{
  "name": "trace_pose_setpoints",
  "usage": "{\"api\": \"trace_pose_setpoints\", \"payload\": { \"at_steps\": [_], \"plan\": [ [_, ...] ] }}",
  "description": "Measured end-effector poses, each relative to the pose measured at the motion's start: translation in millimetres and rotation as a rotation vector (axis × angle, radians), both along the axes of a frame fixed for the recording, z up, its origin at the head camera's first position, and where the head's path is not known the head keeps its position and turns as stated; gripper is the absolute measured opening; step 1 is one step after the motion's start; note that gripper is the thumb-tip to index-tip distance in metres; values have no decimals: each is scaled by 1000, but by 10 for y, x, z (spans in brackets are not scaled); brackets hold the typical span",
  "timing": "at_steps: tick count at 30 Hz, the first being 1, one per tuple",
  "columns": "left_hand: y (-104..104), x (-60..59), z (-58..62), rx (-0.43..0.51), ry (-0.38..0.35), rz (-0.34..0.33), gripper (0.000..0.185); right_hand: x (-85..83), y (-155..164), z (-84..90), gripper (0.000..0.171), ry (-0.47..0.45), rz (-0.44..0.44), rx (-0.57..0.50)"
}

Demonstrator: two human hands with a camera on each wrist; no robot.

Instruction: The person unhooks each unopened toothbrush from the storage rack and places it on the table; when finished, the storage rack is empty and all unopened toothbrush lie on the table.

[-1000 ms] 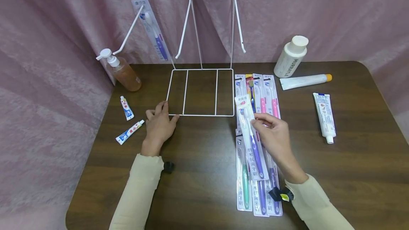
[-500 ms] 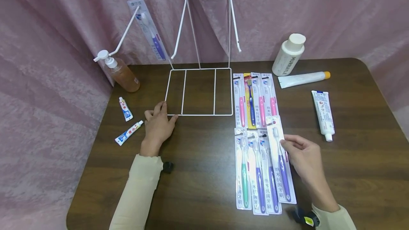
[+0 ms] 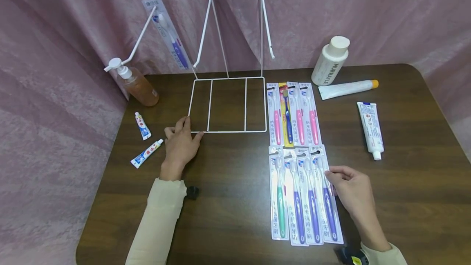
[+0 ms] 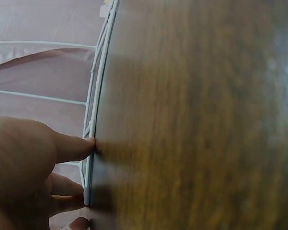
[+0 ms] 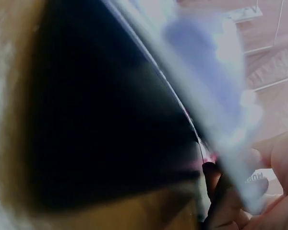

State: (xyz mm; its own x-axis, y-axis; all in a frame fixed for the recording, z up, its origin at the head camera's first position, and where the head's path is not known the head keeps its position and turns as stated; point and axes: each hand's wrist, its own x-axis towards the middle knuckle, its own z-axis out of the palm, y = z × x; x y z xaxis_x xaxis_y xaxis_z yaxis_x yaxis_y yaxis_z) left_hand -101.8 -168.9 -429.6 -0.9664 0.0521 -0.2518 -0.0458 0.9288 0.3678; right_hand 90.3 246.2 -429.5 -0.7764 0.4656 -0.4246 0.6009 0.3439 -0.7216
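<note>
My right hand pinches the right edge of a packaged toothbrush with a purple handle, at the right end of the lower row. In the right wrist view that package stands blurred and tilted between thumb and fingers, its underside dark. Beside it in the row lie other packaged toothbrushes, two purple and one green. My left hand rests on the front left corner of a white wire rack, fingertips and thumb touching its base wires. A packaged toothbrush hangs on the rack's left hook.
Above the lower row lies another row of packaged toothbrushes, mostly pink. A white bottle and two larger toothpaste tubes are on the right. A pump bottle and two small toothpaste tubes are on the left.
My right hand has carried the purple toothbrush package from over the middle of the rows rightward and down to the lower row's right end. The left hand stays on the rack corner.
</note>
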Motion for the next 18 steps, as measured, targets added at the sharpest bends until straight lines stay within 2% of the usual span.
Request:
{"api": "trace_pose_setpoints", "payload": {
  "at_steps": [10,18],
  "plan": [
    [3,-3,6,-9,7,-5,78,12,-18,4,31,-37,-21,117],
    [5,1,7,-20,-4,-3,78,16,-47,8,28,-33,-21,152]
  ]
}}
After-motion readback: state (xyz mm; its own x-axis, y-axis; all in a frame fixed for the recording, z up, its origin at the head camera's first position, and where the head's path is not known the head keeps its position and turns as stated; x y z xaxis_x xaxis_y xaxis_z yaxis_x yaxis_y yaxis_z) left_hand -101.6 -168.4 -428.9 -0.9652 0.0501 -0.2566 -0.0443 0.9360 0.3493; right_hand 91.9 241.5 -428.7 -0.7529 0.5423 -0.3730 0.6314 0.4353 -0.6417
